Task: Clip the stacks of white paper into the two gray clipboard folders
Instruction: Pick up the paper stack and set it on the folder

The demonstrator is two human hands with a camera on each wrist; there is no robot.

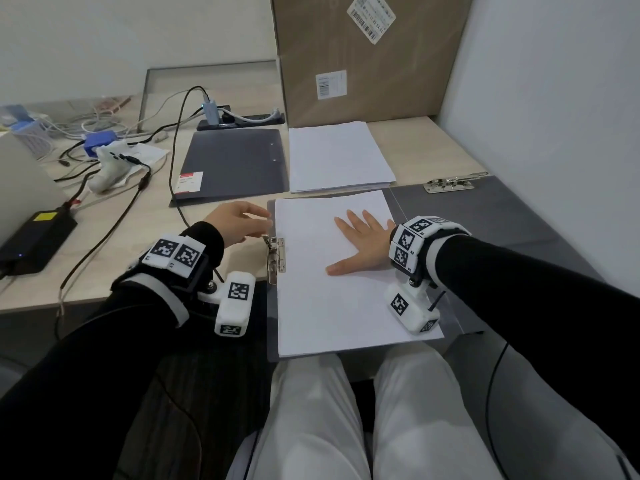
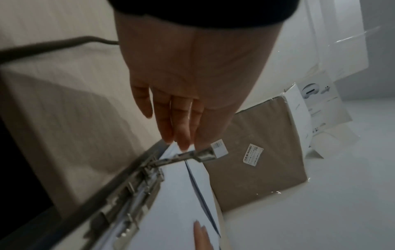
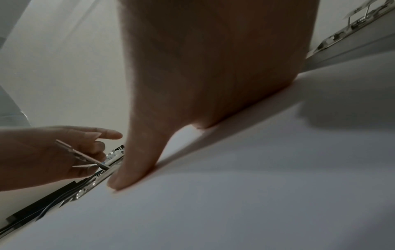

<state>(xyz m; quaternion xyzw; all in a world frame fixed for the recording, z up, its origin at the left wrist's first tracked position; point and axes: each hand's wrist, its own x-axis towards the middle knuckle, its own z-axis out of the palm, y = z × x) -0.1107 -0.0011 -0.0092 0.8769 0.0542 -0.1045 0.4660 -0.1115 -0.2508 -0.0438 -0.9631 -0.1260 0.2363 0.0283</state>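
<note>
Paper (image 1: 329, 306) lies pinned under the flat, spread right hand (image 1: 363, 244); clip (image 1: 277, 263) runs along its left edge, lever (image 1: 266, 239) raised, pinched by the nearer left hand (image 1: 235, 223).

Wood desk (image 1: 433, 147), closed folder (image 1: 235, 161), open folder (image 1: 485, 216), paper stack (image 1: 339, 154)

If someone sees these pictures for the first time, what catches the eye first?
First, the right hand lies flat on the paper stack in the open gray folder, nearest the person. Beside it, the left hand touches the raised clip lever at the folder's left edge. Behind stands a cardboard box.
</note>
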